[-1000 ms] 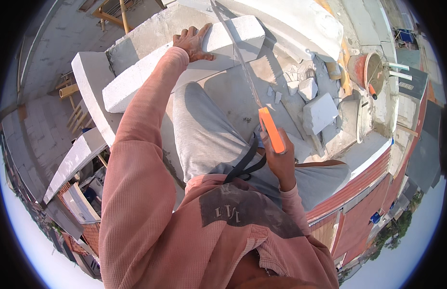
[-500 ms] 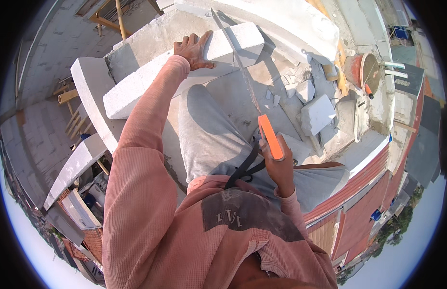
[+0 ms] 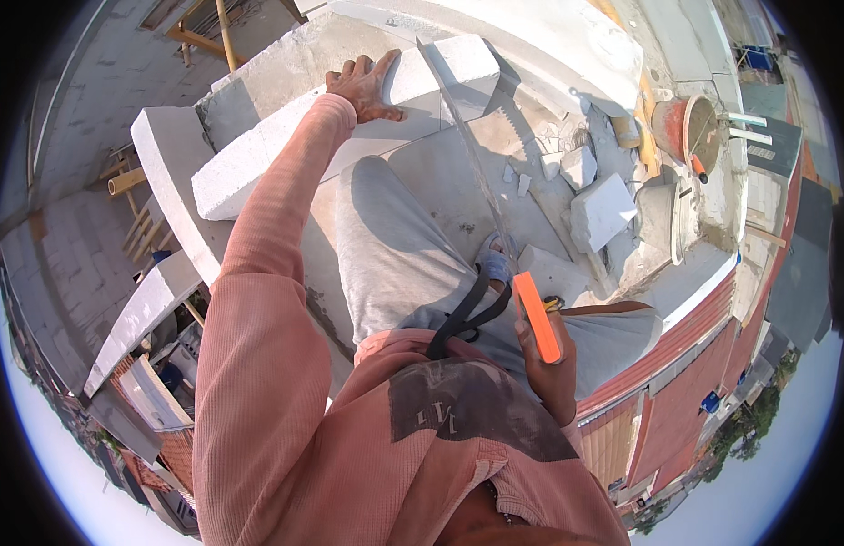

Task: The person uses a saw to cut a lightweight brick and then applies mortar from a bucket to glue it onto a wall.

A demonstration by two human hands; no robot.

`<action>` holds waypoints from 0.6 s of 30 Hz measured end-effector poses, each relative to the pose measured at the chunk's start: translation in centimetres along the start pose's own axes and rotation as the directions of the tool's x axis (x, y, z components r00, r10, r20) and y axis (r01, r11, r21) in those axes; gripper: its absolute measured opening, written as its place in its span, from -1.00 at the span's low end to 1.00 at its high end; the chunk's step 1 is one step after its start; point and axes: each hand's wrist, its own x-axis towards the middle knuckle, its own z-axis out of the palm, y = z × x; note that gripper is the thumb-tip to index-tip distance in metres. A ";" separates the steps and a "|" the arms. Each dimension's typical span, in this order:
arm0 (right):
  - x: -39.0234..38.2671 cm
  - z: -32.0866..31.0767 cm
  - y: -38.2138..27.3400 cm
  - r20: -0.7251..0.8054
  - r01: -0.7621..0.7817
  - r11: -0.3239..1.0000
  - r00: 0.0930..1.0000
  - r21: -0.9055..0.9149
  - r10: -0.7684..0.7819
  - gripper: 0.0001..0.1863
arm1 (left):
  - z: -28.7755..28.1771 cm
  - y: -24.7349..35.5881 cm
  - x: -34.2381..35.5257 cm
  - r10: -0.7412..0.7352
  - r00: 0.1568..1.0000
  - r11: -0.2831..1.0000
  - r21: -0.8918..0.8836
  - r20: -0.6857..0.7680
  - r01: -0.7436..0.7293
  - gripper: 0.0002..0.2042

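Observation:
A long white lightweight block lies slantwise in front of me. My left hand presses on its top, fingers spread, holding it down without wrapping round it. At my right side my right hand is closed round the orange handle of a hand saw. The saw's blade runs up and away to the left, its far end against the block to the right of my left hand. A thin line crosses the block's near face beside the blade. The handle hides part of my right fingers.
Broken white pieces and a larger white chunk lie right of the blade. Beyond them stand a reddish bucket and a pale round container. Another white block stands at the left edge, with a drop beyond it.
My right hand has drawn the saw back toward me and to the right, so less of the blade reaches past the block. My left hand stays on the block.

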 end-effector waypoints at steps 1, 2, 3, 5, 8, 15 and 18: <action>-1.6 -1.0 -0.5 -0.020 -0.034 0.999 0.999 -0.023 0.034 -0.82 | 0.0 0.2 0.2 0.015 1.000 1.000 -0.004 -0.006 -0.015 0.22; -1.5 -1.2 -0.4 -0.014 -0.036 0.999 0.999 -0.025 0.036 -0.82 | 0.0 0.2 0.2 0.028 1.000 1.000 -0.006 -0.013 -0.028 0.22; -0.9 -1.4 -0.5 0.003 -0.036 0.999 0.999 -0.005 0.036 -0.82 | 0.8 0.1 0.1 0.019 1.000 1.000 0.000 -0.023 -0.019 0.22; 2.3 0.0 0.2 0.071 -0.031 0.999 0.997 0.013 0.030 -0.82 | 0.7 0.6 0.3 0.023 1.000 1.000 0.002 -0.014 -0.023 0.22; 6.8 2.8 -0.1 0.061 -0.048 0.997 0.997 0.054 0.044 -0.81 | 0.4 0.6 1.4 0.018 0.999 1.000 -0.014 -0.026 -0.018 0.21; -2.6 -2.3 -0.3 0.002 -0.080 0.991 0.997 -0.104 0.080 -0.84 | 0.2 0.2 0.0 0.007 1.000 1.000 0.005 -0.015 -0.007 0.25; 4.4 0.5 0.3 0.043 -0.027 0.999 0.999 0.029 0.025 -0.81 | 1.0 0.9 0.8 0.009 1.000 1.000 -0.004 -0.017 -0.009 0.25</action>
